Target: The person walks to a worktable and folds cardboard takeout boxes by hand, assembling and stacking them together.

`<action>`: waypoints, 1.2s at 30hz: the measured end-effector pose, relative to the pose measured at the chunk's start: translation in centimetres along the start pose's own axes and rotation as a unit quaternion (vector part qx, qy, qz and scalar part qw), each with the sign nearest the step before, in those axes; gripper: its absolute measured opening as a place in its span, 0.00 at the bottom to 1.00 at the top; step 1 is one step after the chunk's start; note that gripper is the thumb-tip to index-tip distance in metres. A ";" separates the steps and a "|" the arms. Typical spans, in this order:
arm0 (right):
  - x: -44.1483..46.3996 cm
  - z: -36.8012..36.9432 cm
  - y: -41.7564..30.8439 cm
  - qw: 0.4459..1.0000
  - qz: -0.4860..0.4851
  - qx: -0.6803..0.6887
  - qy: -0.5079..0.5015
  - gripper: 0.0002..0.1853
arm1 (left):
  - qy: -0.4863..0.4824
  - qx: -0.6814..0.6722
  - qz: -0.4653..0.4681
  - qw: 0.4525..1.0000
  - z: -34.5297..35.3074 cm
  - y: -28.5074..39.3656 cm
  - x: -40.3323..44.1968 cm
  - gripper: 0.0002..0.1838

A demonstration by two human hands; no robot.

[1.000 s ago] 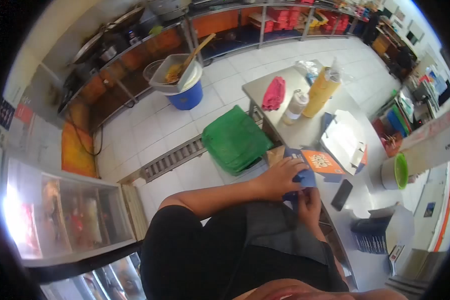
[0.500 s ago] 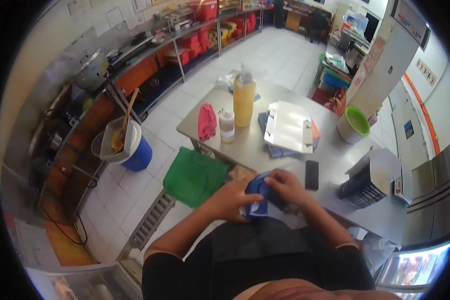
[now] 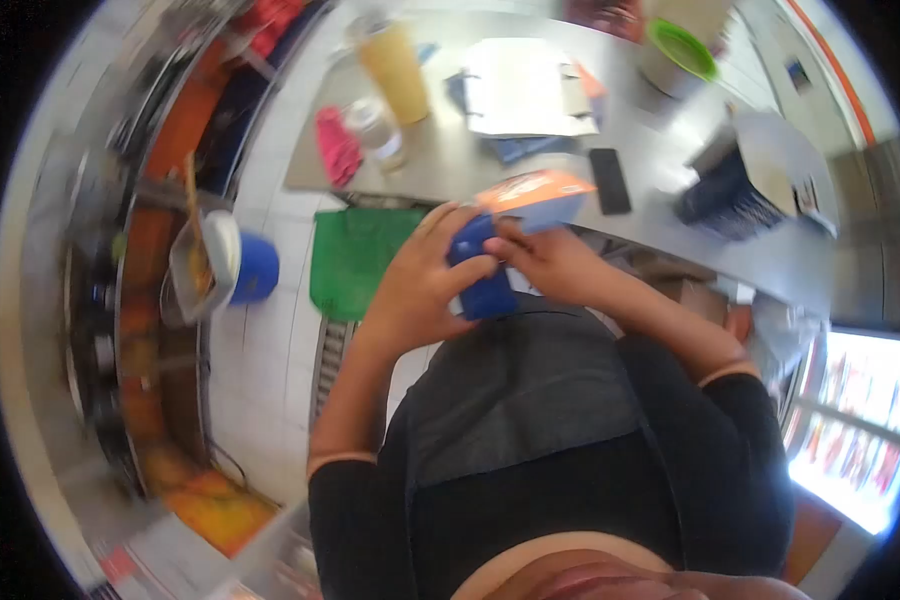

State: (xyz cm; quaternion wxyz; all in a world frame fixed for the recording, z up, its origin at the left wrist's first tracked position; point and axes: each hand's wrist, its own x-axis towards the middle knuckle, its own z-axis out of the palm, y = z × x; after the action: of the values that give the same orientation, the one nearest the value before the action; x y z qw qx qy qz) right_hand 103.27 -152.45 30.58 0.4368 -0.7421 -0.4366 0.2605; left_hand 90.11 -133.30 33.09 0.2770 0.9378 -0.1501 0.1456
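Observation:
My left hand (image 3: 425,275) is wrapped round a folded blue cardboard carton (image 3: 487,290) just in front of my apron. My right hand (image 3: 550,262) is closed at the carton's upper edge, its fingertips pressed to the card. From behind those fingers an orange, white and blue printed panel (image 3: 540,195) sticks out over the table edge; it looks like part of the same carton, though the join is hidden. Beyond it on the metal table (image 3: 450,165) lies an open white cardboard box (image 3: 525,90) on top of blue and orange flat cartons (image 3: 530,148).
On the table are a black phone (image 3: 610,180), a dark blue carton (image 3: 730,200), a green-rimmed tub (image 3: 680,55), a yellow bottle (image 3: 395,75), a clear bottle (image 3: 375,135) and a pink cloth (image 3: 338,147). A green stool (image 3: 360,260) and blue bucket (image 3: 257,268) stand left.
The view has tilted down and turned. The carton in my hands has been raised and turned, and its orange printed panel now shows above my right hand.

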 end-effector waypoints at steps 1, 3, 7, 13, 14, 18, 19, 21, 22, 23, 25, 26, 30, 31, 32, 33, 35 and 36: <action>-0.1 -0.1 0.8 1.000 -0.012 -0.012 0.006 0.18 | -0.010 -0.001 0.004 1.000 0.1 0.1 0.6 0.31; -0.6 -0.9 1.3 0.998 -0.002 -0.051 0.030 0.19 | -0.007 0.001 0.006 1.000 1.6 0.1 1.6 0.31; -1.8 -2.9 1.4 0.990 0.072 -0.057 0.110 0.23 | 0.012 0.038 0.036 0.999 3.7 0.6 5.0 0.33; -5.8 -5.6 7.0 0.941 0.087 0.174 0.275 0.29 | 0.108 -0.026 0.170 0.979 11.3 3.5 13.1 0.38; -6.5 -6.7 7.5 0.930 0.064 0.203 0.301 0.27 | 0.112 -0.042 0.204 0.972 12.6 3.8 14.7 0.41; -12.2 -13.9 9.0 0.902 0.109 0.259 0.327 0.24 | 0.075 -0.061 0.261 0.960 15.8 6.3 19.9 0.50; -13.9 -16.3 9.4 0.898 0.087 0.262 0.343 0.23 | 0.080 -0.077 0.253 0.961 16.5 6.5 21.2 0.51; -18.4 -21.8 8.5 0.876 0.122 0.241 0.399 0.25 | 0.089 -0.106 0.233 0.963 17.9 6.5 24.1 0.52; -20.8 -24.4 9.0 0.870 0.122 0.174 0.445 0.26 | 0.097 -0.137 0.220 0.961 18.8 6.3 25.4 0.46; -23.9 -27.0 10.5 0.855 0.094 0.221 0.459 0.26 | 0.090 -0.148 0.203 0.964 20.1 5.9 26.7 0.44; -28.5 -31.0 10.6 0.793 0.040 0.270 0.545 0.25 | 0.072 -0.172 0.163 0.969 23.1 5.3 29.1 0.38; -30.4 -32.8 10.4 0.758 0.004 0.295 0.582 0.24 | 0.038 -0.161 0.166 0.972 24.4 5.2 30.6 0.37; -32.7 -38.7 11.3 0.748 -0.053 0.256 0.610 0.20 | -0.080 -0.255 0.067 0.961 29.7 6.0 36.7 0.31; -32.6 -40.0 13.1 0.752 -0.044 0.239 0.612 0.19 | -0.105 -0.310 0.020 0.945 30.9 6.6 38.5 0.30; -32.8 -40.9 14.1 0.755 -0.033 0.223 0.615 0.18 | -0.074 -0.304 0.061 0.948 32.3 6.8 39.9 0.24; -32.0 -41.2 13.3 0.779 -0.027 0.181 0.600 0.18 | -0.087 -0.252 0.107 0.958 33.3 6.5 41.0 0.24; -28.9 -41.6 11.6 0.817 -0.013 0.094 0.569 0.17 | -0.111 -0.145 0.199 0.963 35.1 5.9 42.9 0.23; -28.3 -42.3 11.7 0.833 -0.003 0.056 0.551 0.21 | -0.144 -0.133 0.220 0.956 35.4 6.3 43.4 0.19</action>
State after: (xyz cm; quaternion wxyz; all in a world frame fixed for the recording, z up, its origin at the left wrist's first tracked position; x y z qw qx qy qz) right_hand 127.04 -197.82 40.89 0.6466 -0.7357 -0.1107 -0.1686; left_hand 134.16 -167.00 23.11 0.3359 0.8474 -0.4088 0.0447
